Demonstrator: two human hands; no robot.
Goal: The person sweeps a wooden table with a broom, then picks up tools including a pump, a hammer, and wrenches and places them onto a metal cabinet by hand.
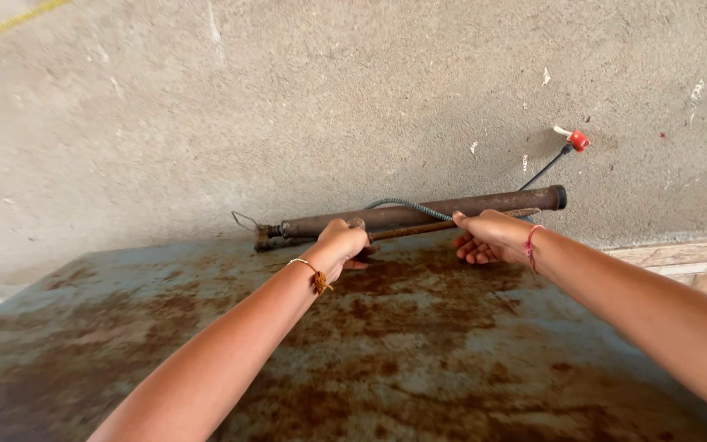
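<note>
Rusty metal sheet (419, 360) underfoot; at far edge, left hand (341, 245) fingers closed on rusty rod (409, 231), right hand (484, 237) fingers half-curled, steadying hand pump (419, 213).

Position: one head-worn camera, set above and behind both forearms
Facing: forward and downward; rusty metal sheet (419, 352) fills the lower frame, concrete floor (288, 98) the upper
Nearness: close; forearms are cut off at the lower edge
</note>
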